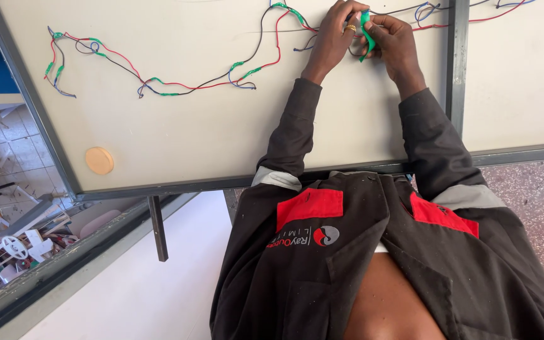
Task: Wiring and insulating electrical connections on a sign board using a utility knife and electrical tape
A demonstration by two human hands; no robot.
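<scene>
At the far left a dark grey metal frame edge (29, 101) runs slantwise down the pale cream board (209, 126), and just inside it starts a loose bundle of red, black and blue wires bound with green tape wraps (158, 80). The bundle wanders rightward across the upper part of the board. Below it the surface lies bare apart from a small round tan wooden disc (99, 160) near the lower left corner (well apart from the wires), which leaves wide free room between wires and the bottom frame rail.

Further right, the left hand (334, 39) is curled, its fingertips pinched on the wiring beside a strip of bright green tape (366, 34); a yellow ring shows on one finger. Touching it, the right hand (393, 39) is closed too, thumb and fingers gripping the green strip from the other side. Both dark sleeves cross the lower rail.

Right of the hands stands a vertical grey frame bar (453, 56), near the right wrist, and the wires pass on over it onto a second pale panel (517, 82).
</scene>
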